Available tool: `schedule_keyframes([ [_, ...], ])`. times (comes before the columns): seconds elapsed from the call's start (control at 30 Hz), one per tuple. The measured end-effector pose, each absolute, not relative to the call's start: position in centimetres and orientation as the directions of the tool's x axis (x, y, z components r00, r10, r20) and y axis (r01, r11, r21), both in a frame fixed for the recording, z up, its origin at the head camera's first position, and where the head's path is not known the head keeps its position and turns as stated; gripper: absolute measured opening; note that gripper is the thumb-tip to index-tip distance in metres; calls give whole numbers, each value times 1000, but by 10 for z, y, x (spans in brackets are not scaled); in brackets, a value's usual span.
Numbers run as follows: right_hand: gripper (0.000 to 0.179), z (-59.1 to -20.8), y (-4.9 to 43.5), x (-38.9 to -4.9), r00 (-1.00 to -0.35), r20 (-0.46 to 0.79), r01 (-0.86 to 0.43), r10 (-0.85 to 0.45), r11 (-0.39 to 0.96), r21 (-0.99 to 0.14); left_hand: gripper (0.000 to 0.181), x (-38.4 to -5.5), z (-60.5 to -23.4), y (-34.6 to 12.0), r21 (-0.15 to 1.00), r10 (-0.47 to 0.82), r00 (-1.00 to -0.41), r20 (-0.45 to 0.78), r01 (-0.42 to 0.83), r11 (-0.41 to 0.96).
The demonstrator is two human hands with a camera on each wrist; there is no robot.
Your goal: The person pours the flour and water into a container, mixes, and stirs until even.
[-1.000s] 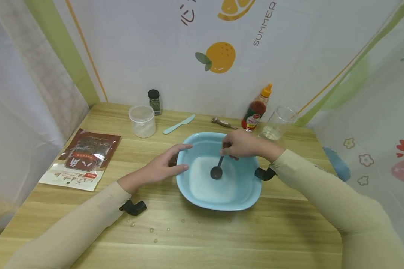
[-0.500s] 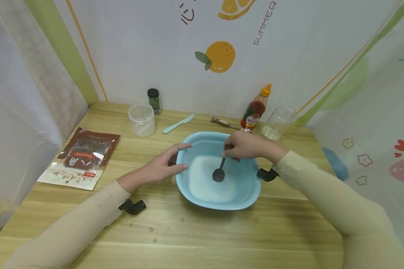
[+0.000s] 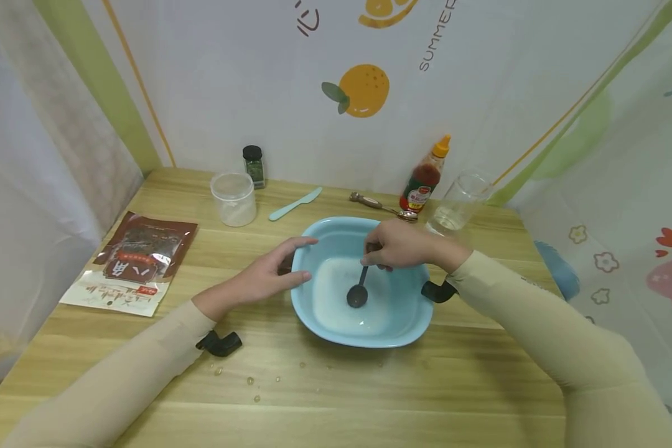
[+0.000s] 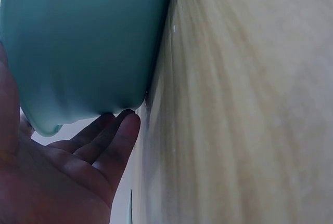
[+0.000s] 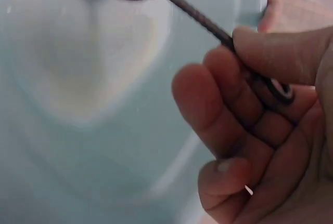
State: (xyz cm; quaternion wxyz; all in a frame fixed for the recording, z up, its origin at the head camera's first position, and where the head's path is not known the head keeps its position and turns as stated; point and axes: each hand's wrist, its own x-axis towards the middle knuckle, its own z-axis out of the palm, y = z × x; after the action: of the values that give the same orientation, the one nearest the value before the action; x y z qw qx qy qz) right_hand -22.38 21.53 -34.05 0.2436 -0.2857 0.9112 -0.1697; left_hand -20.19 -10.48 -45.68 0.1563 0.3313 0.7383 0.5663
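Observation:
My right hand [image 3: 397, 244] pinches the handle of a dark brown spoon [image 3: 357, 296] between thumb and fingers. The spoon's bowl is down in a light blue basin [image 3: 364, 341], at a cloudy whitish liquid [image 3: 336, 311]. In the right wrist view the spoon handle [image 5: 195, 17] ends in a loop against the palm. My left hand [image 3: 264, 274] rests at the basin's left side, its thumb and forefinger stretched out at the rim. Seen from the left wrist, the other fingers [image 4: 122, 138] lie almost straight and touch the basin's outer wall [image 4: 88, 47].
Behind the basin are a clear lidded jar [image 3: 235, 202], a spice bottle [image 3: 254, 168], a pale green knife [image 3: 295, 204], a metal spoon [image 3: 369, 201], a sauce bottle [image 3: 424, 177] and a glass [image 3: 456, 202]. A star anise bag [image 3: 134, 261] lies left. Water drops [image 3: 250, 380] dot the front.
The spoon's bowl shifts slightly right, then back left and a little nearer within the basin, moved by my right hand. My left hand stays at the rim.

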Motion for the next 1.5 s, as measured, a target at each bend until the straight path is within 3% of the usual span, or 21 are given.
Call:
schedule_keyframes([
  [0.1,20,-340,216,-224,-746,-346,-414,-569,803,-428,69,-202,-458,-104,940,670,-728,147,313,134],
  [0.27,22,-340,217,-225,-706,-371,-426,-604,780,-458,68,-203,-458,-105,940,666,-730,155,316,128],
  [0.47,19,-337,228,-229,-771,-308,-447,-556,819,-360,67,-204,-459,-106,937,670,-725,162,326,126],
  [0.63,18,-336,234,-228,-709,-371,-458,-600,792,-404,68,-204,-458,-106,938,672,-723,161,325,124],
  [0.8,18,-337,238,-228,-739,-335,-451,-585,798,-400,68,-204,-457,-105,937,670,-725,158,324,129],
  [0.97,18,-340,237,-225,-698,-360,-451,-619,770,-451,68,-203,-458,-104,938,673,-725,149,318,136],
  [1.13,18,-339,232,-224,-723,-338,-444,-603,780,-442,68,-204,-458,-105,937,670,-728,145,319,143],
  [1.3,21,-341,225,-225,-688,-366,-448,-626,764,-464,67,-203,-457,-106,938,667,-731,146,317,142],
  [1.5,19,-339,228,-229,-768,-322,-421,-554,815,-397,68,-202,-456,-107,938,665,-733,145,316,144],
])
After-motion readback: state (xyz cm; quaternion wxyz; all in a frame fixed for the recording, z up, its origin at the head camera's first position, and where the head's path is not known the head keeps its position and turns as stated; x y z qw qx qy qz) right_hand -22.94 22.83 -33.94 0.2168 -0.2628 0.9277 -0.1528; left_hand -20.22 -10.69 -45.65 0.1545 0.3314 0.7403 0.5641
